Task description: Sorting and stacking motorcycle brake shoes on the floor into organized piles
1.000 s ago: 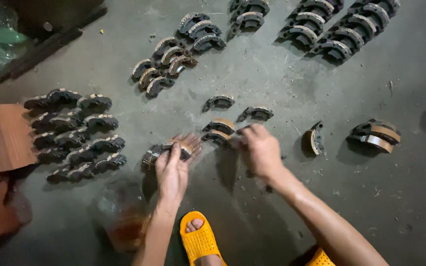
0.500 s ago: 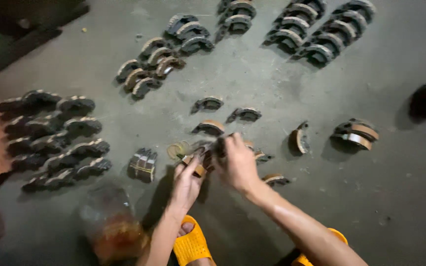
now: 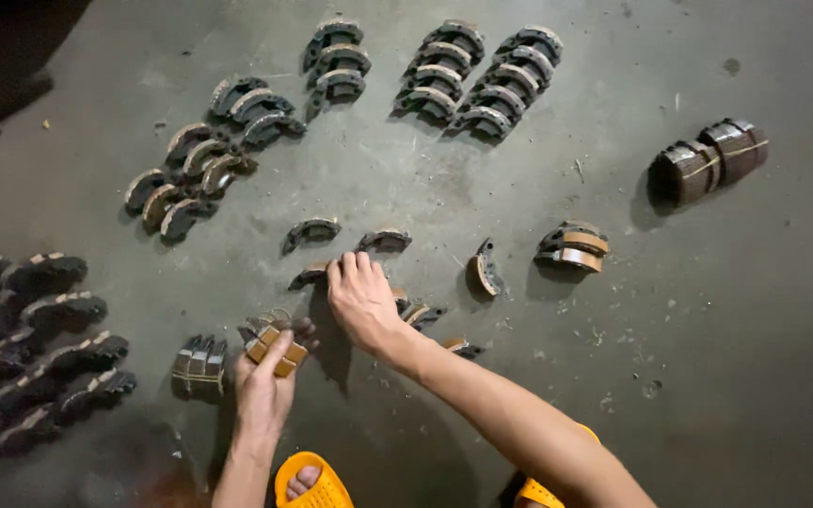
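My left hand holds a small stack of curved brake shoes with tan linings, low over the concrete floor. My right hand lies palm down over a loose brake shoe, its fingers touching it; whether it grips the shoe is hidden. More loose shoes lie just right of that hand. A tied bundle of shoes stands just left of my left hand.
Rows of brake shoes lie on the floor: at the far left, upper left and top centre. Single shoes sit right of centre. Two wrapped bundles are at the right. My orange sandals show at the bottom.
My hands have come apart. My left hand has drawn back down with the stack of shoes. My right hand has reached forward onto a loose shoe. The view has shifted right.
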